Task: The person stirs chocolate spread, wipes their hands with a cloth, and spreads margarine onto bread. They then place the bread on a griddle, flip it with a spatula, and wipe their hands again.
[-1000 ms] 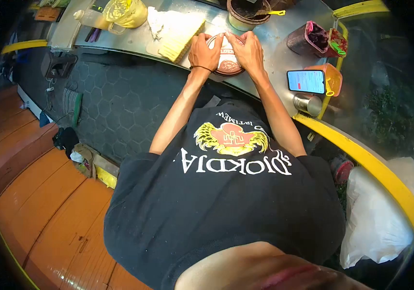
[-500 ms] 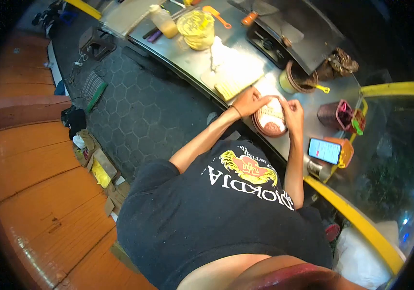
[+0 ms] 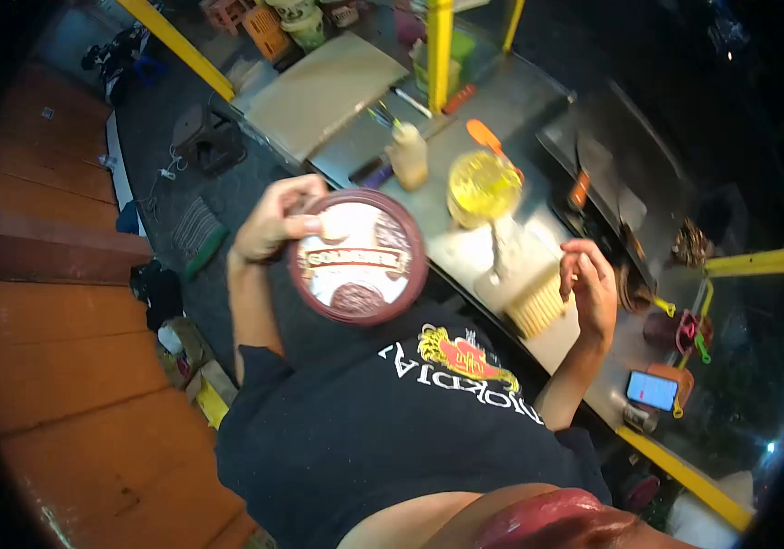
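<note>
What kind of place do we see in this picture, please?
Most likely a small food stall: the metal counter holds a dark griddle-like plate, a tub with yellow contents and what looks like sliced bread.

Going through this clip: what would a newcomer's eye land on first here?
Probably the large round printed lid with a maroon rim, held up left of centre by the left hand, thumb across its face. Next, the bright yellow contents of the tub on the metal counter, upper right of the lid. Then the lit phone at lower right, beyond the raised right hand.
</note>
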The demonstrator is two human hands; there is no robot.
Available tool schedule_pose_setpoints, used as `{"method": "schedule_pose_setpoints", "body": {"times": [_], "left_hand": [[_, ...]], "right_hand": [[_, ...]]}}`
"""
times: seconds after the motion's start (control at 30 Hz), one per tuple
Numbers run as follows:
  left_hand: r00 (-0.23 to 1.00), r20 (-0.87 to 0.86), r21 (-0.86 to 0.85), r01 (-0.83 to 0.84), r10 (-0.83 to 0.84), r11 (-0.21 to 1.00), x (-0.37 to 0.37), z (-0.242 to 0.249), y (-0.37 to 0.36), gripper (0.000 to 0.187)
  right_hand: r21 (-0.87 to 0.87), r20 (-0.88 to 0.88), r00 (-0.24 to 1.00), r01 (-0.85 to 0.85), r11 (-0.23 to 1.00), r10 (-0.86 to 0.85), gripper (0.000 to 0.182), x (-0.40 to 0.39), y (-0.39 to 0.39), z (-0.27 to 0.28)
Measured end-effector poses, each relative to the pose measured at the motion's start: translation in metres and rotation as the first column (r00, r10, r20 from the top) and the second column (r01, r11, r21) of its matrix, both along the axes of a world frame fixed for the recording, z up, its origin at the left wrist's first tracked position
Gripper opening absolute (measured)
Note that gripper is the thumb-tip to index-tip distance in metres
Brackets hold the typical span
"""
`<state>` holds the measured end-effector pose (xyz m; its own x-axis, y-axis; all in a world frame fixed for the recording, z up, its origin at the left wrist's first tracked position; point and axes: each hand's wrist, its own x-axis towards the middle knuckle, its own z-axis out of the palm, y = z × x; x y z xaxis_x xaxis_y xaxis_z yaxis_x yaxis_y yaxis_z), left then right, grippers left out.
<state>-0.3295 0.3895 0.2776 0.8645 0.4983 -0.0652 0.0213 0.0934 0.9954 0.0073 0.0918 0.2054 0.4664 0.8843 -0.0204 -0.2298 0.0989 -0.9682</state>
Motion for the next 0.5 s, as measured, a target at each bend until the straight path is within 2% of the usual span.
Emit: {"method": "schedule_pose_setpoints", "body": {"times": [0.1, 0.17, 0.23, 0.3, 0.37, 0.4, 0.47, 0.5], "left_hand": [[0.990, -0.040, 0.114, -0.130, 0.136, 0.985, -0.038, 0.001, 0.099, 0.022], [0.958, -0.072, 0.183, -0.262, 0.279, 0.947, -0.048, -0.026, 0.170, 0.023], [0.910, -0.107, 0.182, -0.379, 0.401, 0.907, -0.035, -0.045, 0.216, 0.028], [0.833, -0.102, 0.200, -0.519, 0.544, 0.831, -0.011, -0.071, 0.265, 0.032], [0.790, -0.036, 0.136, -0.603, 0.612, 0.786, 0.014, -0.097, 0.314, 0.034], [0.791, -0.038, 0.123, -0.602, 0.610, 0.789, 0.026, -0.112, 0.340, 0.034], [0.560, -0.024, -0.207, -0.813, 0.828, 0.544, 0.042, -0.141, 0.396, 0.041], [0.560, -0.022, -0.218, -0.811, 0.828, 0.542, 0.048, -0.149, 0.418, 0.041]], "right_hand": [[-0.076, 0.025, 1.000, 0.011, 0.997, -0.009, 0.031, -0.020, 0.042, -0.002], [-0.187, 0.060, 0.998, 0.033, 0.982, -0.023, 0.031, -0.033, 0.058, 0.000], [-0.242, 0.078, 0.995, 0.086, 0.966, -0.068, 0.032, -0.042, 0.058, -0.001], [-0.272, 0.038, 0.984, 0.178, 0.946, -0.174, 0.031, -0.048, 0.046, -0.002], [-0.274, -0.005, 0.960, 0.269, 0.923, -0.281, 0.030, -0.049, 0.034, -0.008], [-0.283, 0.004, 0.959, 0.273, 0.919, -0.284, 0.030, -0.049, 0.026, -0.015], [-0.297, -0.091, 0.853, 0.470, 0.831, -0.515, 0.030, -0.048, 0.008, -0.026], [-0.277, -0.182, 0.816, 0.493, 0.825, -0.548, 0.031, -0.050, -0.004, -0.028]]}}
